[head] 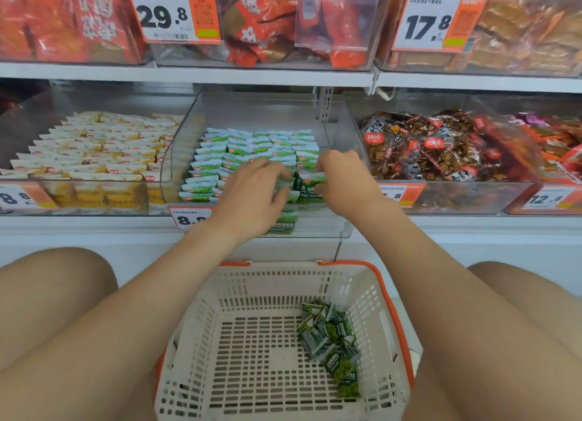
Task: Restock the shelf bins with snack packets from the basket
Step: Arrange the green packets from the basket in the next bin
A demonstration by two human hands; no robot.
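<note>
Pinching green packets (310,181), left hand (255,194) and right hand (343,184) curl over the bin (178,159).

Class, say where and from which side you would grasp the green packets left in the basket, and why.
Probably from above, through the open top of the basket: the green packets lie loose and overlapping on its floor by the right wall, so pinch a topmost packet's free edge.
</note>
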